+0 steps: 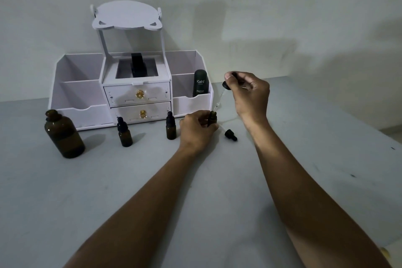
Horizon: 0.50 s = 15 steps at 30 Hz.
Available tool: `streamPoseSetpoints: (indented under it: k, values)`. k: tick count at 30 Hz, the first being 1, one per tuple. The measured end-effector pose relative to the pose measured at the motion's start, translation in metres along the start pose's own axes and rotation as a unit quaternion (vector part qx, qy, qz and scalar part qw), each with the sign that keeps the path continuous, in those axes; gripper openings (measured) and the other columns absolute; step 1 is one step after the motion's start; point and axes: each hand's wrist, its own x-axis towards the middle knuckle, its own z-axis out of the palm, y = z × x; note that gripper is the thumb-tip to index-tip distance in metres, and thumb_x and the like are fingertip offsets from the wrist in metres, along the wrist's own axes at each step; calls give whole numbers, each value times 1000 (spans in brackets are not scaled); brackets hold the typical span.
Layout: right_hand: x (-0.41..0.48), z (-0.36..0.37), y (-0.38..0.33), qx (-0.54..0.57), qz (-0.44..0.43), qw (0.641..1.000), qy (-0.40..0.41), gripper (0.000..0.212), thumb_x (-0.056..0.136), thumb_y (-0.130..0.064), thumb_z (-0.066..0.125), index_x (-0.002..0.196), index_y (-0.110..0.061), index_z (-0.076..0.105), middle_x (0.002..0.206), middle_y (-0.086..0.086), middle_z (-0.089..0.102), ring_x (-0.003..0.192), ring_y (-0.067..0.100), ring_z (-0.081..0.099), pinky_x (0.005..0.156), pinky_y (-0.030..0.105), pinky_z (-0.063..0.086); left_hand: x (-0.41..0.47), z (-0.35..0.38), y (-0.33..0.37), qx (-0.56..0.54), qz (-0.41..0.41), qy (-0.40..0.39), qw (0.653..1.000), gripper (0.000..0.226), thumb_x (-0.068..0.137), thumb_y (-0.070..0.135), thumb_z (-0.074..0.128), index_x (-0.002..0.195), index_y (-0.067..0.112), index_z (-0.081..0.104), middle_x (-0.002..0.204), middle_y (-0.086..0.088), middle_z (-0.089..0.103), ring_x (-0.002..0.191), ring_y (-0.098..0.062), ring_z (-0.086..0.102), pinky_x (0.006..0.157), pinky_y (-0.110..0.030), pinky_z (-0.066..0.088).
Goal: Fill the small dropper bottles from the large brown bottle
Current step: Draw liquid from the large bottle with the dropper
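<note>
Head view, right of centre: curled the left hand (196, 131) round the open small dropper bottle (212, 118); pinched the glass dropper (226, 86) with the right hand (250, 93), tip at its mouth. Needed a slow squeeze, tip centred. Left the large brown bottle (63, 136) far left.
</note>
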Motion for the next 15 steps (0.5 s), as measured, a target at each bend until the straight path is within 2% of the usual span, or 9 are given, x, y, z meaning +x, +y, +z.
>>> streamPoseSetpoints:
  k: [6, 10, 15]
  values:
    - [-3, 1, 1, -28, -47, 998, 2, 6, 85, -9, 75, 82, -5, 76, 74, 8, 73, 68, 10, 71, 69, 14, 50, -4, -1, 3, -13, -5, 2, 1000, 29, 81, 3, 76, 108, 13, 77, 86, 9, 74, 84, -1, 71, 92, -17, 54]
    - [-5, 0, 0, -50, -73, 996, 12, 9, 84, -4, 74, 79, 4, 75, 70, 7, 68, 62, -4, 65, 66, 6, 45, -5, -1, 4, -18, -4, -1, 1000, 29, 81, 2, 76, 109, 12, 77, 86, 9, 74, 82, 4, 69, 87, -9, 52]
    - [-6, 0, 0, -53, -64, 996, 18, 8, 84, -4, 75, 79, 2, 75, 67, 4, 67, 61, -2, 64, 66, 7, 45, -4, -1, 4, -21, -7, -2, 1000, 29, 80, 1, 76, 106, 13, 78, 85, 11, 74, 84, 0, 71, 92, -20, 55]
